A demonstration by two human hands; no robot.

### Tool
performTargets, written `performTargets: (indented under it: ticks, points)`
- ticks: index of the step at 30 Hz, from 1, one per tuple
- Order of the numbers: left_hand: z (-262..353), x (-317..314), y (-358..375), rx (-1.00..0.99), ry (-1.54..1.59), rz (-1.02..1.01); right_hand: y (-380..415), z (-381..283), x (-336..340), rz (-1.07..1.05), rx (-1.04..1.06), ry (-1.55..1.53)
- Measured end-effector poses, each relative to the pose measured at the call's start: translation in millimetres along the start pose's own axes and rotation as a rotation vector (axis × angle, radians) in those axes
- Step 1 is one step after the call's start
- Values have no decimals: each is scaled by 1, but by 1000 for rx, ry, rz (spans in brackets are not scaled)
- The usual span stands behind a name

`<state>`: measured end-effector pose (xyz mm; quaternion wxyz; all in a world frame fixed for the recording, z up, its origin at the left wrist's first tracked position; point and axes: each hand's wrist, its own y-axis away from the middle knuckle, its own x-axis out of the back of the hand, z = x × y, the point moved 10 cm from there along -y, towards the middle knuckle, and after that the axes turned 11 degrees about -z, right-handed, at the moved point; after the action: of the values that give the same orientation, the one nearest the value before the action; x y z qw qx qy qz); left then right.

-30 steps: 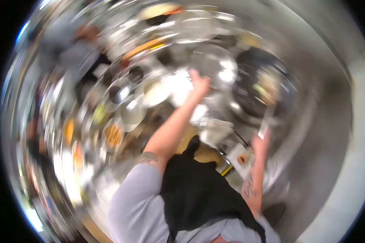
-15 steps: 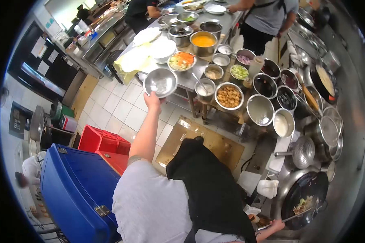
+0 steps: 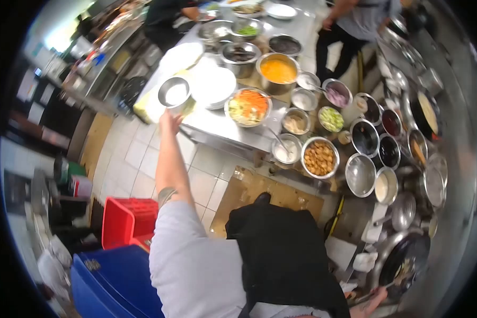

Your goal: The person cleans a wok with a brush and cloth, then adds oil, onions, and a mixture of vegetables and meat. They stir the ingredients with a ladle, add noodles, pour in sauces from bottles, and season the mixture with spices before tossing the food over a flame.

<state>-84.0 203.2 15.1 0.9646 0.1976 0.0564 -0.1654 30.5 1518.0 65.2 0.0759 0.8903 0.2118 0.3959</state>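
My left hand [image 3: 169,122] is closed on the near rim of a metal bowl [image 3: 167,99]. That arm is stretched toward the left end of the steel table, with the bowl beside a stack of white plates [image 3: 213,87]. Down at the lower right, my right hand [image 3: 377,298] grips a long-handled metal utensil [image 3: 391,284] that reaches into a dark wok [image 3: 421,252]. Chopped food [image 3: 406,270] lies inside the wok. The utensil's working end is too blurred to make out.
Bowls of shredded vegetables [image 3: 248,107], orange liquid [image 3: 278,70] and browned chunks [image 3: 320,158] crowd the table, with sauce pots to the right. A red crate [image 3: 117,222] and blue lidded bin [image 3: 116,281] stand at my left. Two people work across the table.
My left hand has carried the bowl left and farther away, up beside the plates. My view has shifted. The right hand still grips the utensil at the wok.
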Motion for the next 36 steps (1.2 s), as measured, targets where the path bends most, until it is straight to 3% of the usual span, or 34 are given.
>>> performTargets:
  ticks: [1, 2, 3, 4, 5, 6, 7, 8, 9, 10, 11, 14, 15, 17, 18, 19, 22, 23, 25, 30, 32, 33, 36]
  points:
    - [1, 2, -1, -20, -193, -29, -10, -2, -2, -25, 17, -70]
    - [-8, 12, -30, -159, -458, -23, -18, 0, -4, -67, 35, -170]
    - [-15, 5, -36, -382, -299, -104, -25, 12, -9, -191, 91, -346]
    - [-22, -17, -1, -331, -121, -109, -39, 28, -14, -321, 124, -523]
    - [-12, -75, 73, -260, -265, -287, -34, 27, -2, -142, 70, -366]
    - [-26, -118, 115, -322, -245, -470, -5, 17, 6, -20, 65, -345]
    - [-73, -144, 112, -225, -453, -677, 24, -4, 16, 51, 67, -156]
    - [-105, -186, 176, -200, -513, -804, -19, 27, 29, 128, 143, 9]
    - [-136, -222, 256, -183, -464, -1024, -42, 62, 26, 177, 93, -149]
    - [-177, -252, 326, -20, -547, -1168, 20, 23, 16, 134, -15, -228]
    - [-207, -279, 411, 21, -767, -1413, 33, 26, -3, 52, -89, -422]
    - [-291, -320, 620, -6, -791, -2071, 62, 21, -15, -109, -47, -474]
    - [-310, -328, 683, 48, -772, -2166, 76, 22, -5, -156, 2, -443]
    - [-351, -348, 778, 19, -741, -2280, 84, 38, 8, -24, 342, -164]
    - [-374, -364, 816, -183, -736, -2285, 94, 46, 12, 32, 463, -78]
    - [-395, -374, 849, -379, -730, -2276, 108, 45, 12, -61, 338, -178]
    - [-458, -384, 917, -458, -1034, -2259, 116, 43, 25, -264, 33, -311]
    - [-471, -385, 932, -595, -1061, -2244, 112, 44, 32, -323, -54, -323]
    - [-492, -376, 949, -861, -1104, -2192, 54, 46, 52, -158, 265, -41]
    - [-485, -364, 973, -733, -939, -2252, -39, 34, 94, 24, 161, -184]
    - [-501, -362, 973, -451, -1161, -2318, -63, 19, 99, 167, 217, -84]
    - [-512, -359, 973, -299, -1267, -2337, -73, 22, 86, 138, 192, -114]
    - [-555, -332, 965, 1135, -1000, -2176, -77, 23, 50, 20, 129, -227]
